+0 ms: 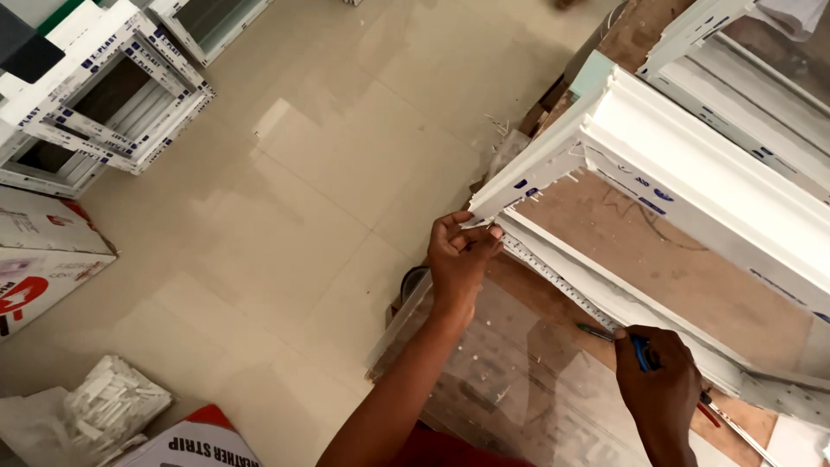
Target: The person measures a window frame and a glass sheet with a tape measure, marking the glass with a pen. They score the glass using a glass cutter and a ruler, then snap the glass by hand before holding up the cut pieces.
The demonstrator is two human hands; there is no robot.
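White window frame (692, 164) lying on the wooden workbench (683, 277), its corner overhanging the bench's left edge. My left hand (460, 255) pinches that corner. A steel ruler (562, 281) lies along the frame's lower rail. My right hand (661, 380) is closed around a pen (596, 332), tip at the ruler.

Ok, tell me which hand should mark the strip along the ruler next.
Probably the right hand: it holds the pen with its tip at the ruler. The left hand is pinching the white frame's corner.
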